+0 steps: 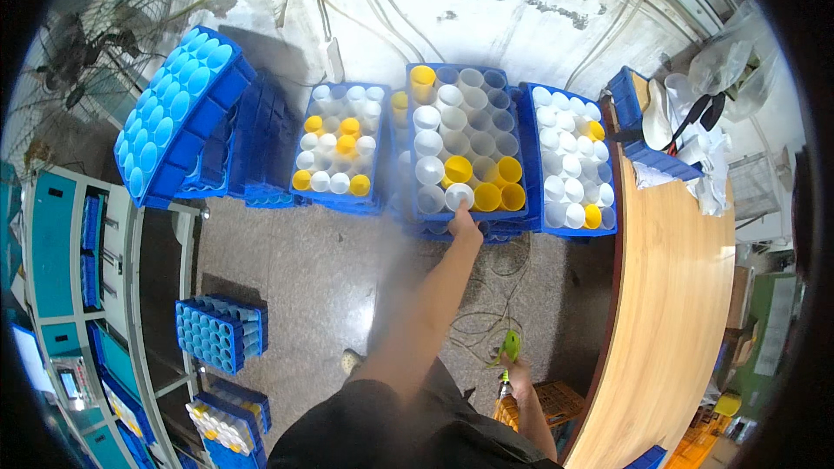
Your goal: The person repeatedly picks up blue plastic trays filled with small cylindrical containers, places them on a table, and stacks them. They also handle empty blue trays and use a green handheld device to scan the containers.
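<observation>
Left forearm: bare and partly blurred, it rises past dark clothing (365, 412) and stretches forward to the left fingers.
Left hand: the left hand (466, 225) reaches over the front edge of the middle tray; a fingertip meets the near side of a white cup (458, 195). How far its fingers are spread, and whether they grip the cup, I cannot tell.
White cup: right at the left fingertips, in the tray's nearest row, mouth upward.
Middle tray: the blue middle tray (499, 217) spreads forward from the left fingers, filled with rows of white, translucent and yellow cups.
Yellow cups: two stand just right of the left fingers, led by a yellow cup (487, 198); others stand in the row beyond, and one fills the far left corner.
Right hand: well behind the left fingers and to their right, the right hand (519, 377) is closed around a green handheld tool (511, 346).
Cable: a thin cable (473, 327) loops on the floor, just left of and ahead of the right fingers.
Side trays: left of the left fingers sits a blue tray (352, 202) of white and yellow cups; to their right, another blue tray (569, 232), mostly white with some yellow.
Tilted tray: far left of the left fingers, a tilted blue tray (205, 141) holds light-blue cups.
Table: right of both hands runs a wooden table (665, 295).
Crate: an orange crate (560, 401) stands just right of the right fingers.
</observation>
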